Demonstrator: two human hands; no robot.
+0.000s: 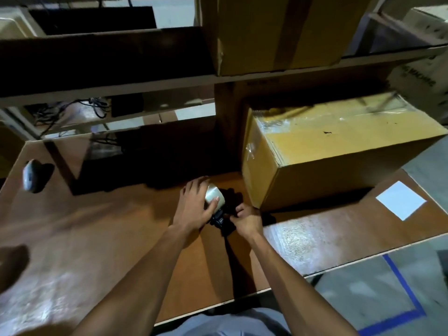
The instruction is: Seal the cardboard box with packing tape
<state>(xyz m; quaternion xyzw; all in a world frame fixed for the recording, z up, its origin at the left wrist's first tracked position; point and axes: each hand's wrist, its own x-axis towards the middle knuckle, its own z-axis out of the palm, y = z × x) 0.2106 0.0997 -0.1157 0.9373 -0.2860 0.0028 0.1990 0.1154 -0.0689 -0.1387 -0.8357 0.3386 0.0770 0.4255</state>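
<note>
A yellow-brown cardboard box [339,151] lies on the brown table [97,226] at the right, with clear tape shining across its top and left end. Just left of its near corner is a tape dispenser with a clear tape roll [214,195] and a black frame [221,220]. My left hand [196,204] wraps around the roll from the left. My right hand [247,220] pinches the black frame at the dispenser's right side. Both hands sit on the table beside the box, not touching it.
A white paper sheet [401,200] lies on the table at the right. A small grey object [30,175] sits at the far left. A shelf [145,83] above carries another cardboard box [278,32]. The floor at the right has blue tape lines [400,282].
</note>
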